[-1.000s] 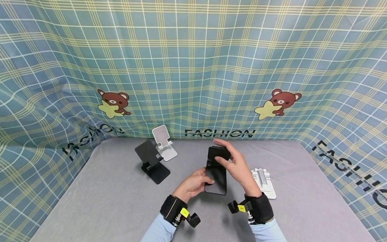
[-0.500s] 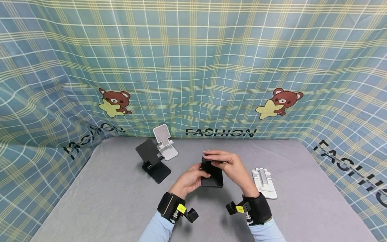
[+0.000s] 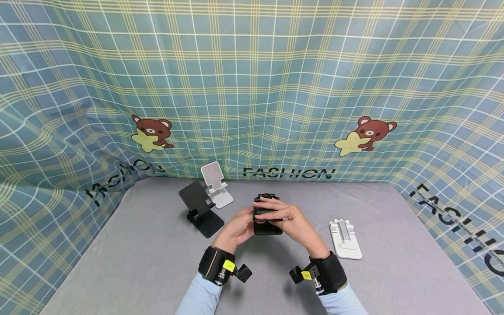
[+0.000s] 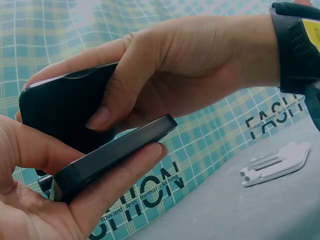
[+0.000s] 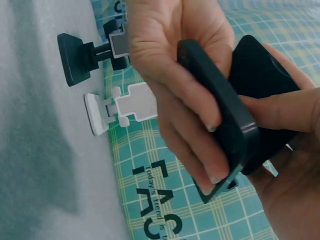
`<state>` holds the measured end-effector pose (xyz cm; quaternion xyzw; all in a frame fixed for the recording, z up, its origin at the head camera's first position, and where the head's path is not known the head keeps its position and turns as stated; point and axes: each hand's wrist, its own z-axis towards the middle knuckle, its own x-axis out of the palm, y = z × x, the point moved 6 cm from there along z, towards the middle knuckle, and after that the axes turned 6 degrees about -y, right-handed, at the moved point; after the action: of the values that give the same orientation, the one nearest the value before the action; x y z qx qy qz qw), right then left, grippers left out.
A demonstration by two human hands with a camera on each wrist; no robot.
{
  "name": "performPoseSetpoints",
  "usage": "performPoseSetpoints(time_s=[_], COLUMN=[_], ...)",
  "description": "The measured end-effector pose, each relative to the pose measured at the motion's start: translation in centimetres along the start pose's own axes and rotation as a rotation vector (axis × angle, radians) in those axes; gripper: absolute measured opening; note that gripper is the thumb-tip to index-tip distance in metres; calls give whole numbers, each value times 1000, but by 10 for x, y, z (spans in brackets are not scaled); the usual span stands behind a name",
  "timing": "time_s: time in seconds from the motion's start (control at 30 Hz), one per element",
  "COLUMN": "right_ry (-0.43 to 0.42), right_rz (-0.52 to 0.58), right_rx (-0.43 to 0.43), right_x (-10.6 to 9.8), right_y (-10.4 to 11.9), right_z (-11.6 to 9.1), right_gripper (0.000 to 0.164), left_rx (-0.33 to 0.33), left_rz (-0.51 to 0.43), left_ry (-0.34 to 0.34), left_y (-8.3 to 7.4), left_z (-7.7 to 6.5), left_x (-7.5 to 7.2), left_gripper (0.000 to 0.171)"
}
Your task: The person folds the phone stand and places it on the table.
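Both hands hold a black folding phone stand (image 3: 268, 229) above the grey table in the head view. My left hand (image 3: 239, 228) grips its thick base (image 4: 115, 155), fingers beneath and thumb on the inner side. My right hand (image 3: 293, 218) pinches the stand's flat support plate (image 4: 65, 105) between thumb and fingers. Base and plate stand at a narrow angle, partly folded toward each other. In the right wrist view the plate (image 5: 265, 75) is partly covered by the right thumb. Fingers hide most of the hinge.
Left of the hands a black phone stand (image 3: 197, 197) stands unfolded, with an unfolded white phone stand (image 3: 215, 188) just behind it. A folded white phone stand (image 3: 345, 239) lies flat at the right. A checked curtain (image 3: 252, 109) rises behind the table (image 3: 138, 262).
The held stand's plate has tilted down toward its base, narrowing the gap. Both hands have drifted slightly left, and the right hand's fingers have come over the plate. The other stands stay put.
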<state>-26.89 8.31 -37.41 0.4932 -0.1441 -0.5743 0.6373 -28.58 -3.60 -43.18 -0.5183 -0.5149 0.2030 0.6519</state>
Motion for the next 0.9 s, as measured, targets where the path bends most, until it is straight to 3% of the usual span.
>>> performPoseSetpoints(time_s=[0.3,0.4,0.5,0.6,0.73,0.9], right_ry=[51,2,-90,-152,-110,-31], right_rz=[-38,-69,-55,50,278,509], right_rx=[86,108,223,427,659,722], right_x=[-7,-14,-24,-31,-26,-15], right_y=[11,17,15,0,-27,-43], right_z=[-6,-6,-7,-9,-14,-16], right_gripper=[27,36,56,74,82,75], left_rx=[-27,-26,-18,-4,12,18], left_rz=[48,37,18,22,38,60], left_ry=[-10,-18,-37,-48,-49,-56], left_y=[2,1,-1,-2,-1,0], left_z=[3,3,2,3,3,4], left_x=[3,5,5,5,5,5], left_gripper=[42,42,39,35,34,33])
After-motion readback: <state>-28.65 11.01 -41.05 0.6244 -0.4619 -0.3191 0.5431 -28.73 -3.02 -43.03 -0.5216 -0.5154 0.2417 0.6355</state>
